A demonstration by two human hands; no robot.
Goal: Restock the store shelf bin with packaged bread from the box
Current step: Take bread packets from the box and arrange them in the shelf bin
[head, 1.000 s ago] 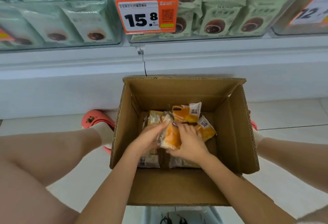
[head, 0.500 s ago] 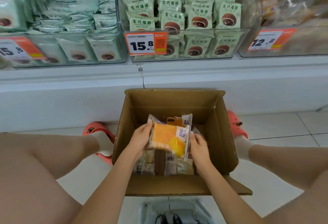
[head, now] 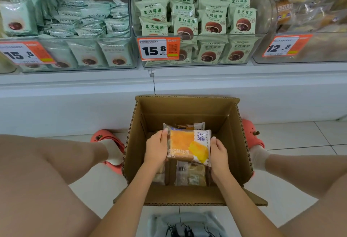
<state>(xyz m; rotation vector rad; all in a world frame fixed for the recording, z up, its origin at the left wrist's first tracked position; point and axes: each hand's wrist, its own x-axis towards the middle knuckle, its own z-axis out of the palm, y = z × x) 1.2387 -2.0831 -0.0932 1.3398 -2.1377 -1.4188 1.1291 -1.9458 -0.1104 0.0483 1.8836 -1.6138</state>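
Note:
An open cardboard box (head: 238, 139) stands on the floor between my feet, below the shelf. Inside it I hold an orange packaged bread (head: 187, 145) flat, face up, just above the other packs. My left hand (head: 156, 149) grips its left edge and my right hand (head: 218, 152) grips its right edge. More bread packs (head: 190, 175) lie at the box bottom, and another (head: 185, 125) shows behind the held one. A clear shelf bin (head: 308, 47) at the upper right, tagged 12.8, holds similar bread.
Two clear bins with green snack packs (head: 197, 19) and 15.8 price tags (head: 158, 48) fill the shelf ahead. A white shelf base (head: 75, 101) runs behind the box. My knees flank the box; red clogs (head: 252, 133) sit beside it. A grey bag (head: 187, 225) lies near me.
Both hands gathered the orange bread pack from the pile and lifted it flat inside the box. My head tilted up, bringing more of the shelf bins into view.

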